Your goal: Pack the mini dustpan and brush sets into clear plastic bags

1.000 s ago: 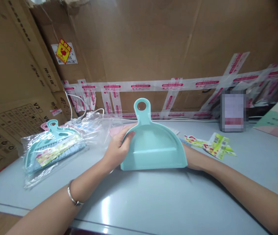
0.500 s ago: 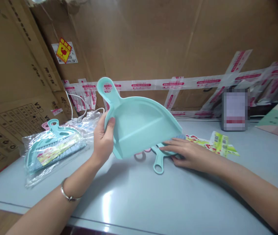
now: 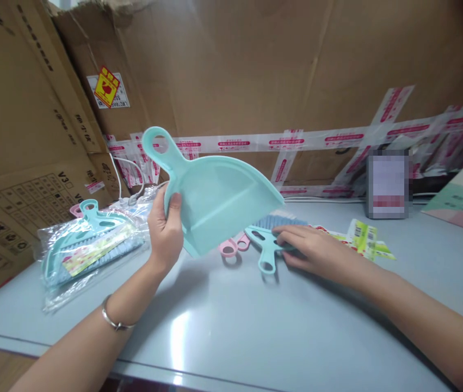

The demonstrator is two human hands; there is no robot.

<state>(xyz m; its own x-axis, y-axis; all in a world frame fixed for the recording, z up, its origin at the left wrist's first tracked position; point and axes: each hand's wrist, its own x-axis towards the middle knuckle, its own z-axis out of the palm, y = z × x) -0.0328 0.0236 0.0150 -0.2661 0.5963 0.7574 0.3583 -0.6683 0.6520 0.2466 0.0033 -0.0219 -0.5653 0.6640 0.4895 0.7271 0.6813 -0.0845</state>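
Note:
My left hand (image 3: 165,233) grips the rim of a mint-green dustpan (image 3: 215,193) and holds it tilted above the grey table (image 3: 231,321), its handle pointing up and left. My right hand (image 3: 313,247) lies on a mint-green brush (image 3: 264,247) that rests on the table, fingers curled over its body near the blue bristles. Pink handles (image 3: 231,246) of other pieces poke out beside the brush, under the dustpan.
A bagged dustpan-and-brush set (image 3: 86,247) lies at the left. Printed labels (image 3: 362,237) are scattered right of my right hand. A small box (image 3: 388,184) stands at the back right. Taped cardboard walls (image 3: 255,81) close in the back and left.
My left hand lifted the dustpan off the table and swung it up and left, uncovering the brush and pink handles. My right hand came onto the brush.

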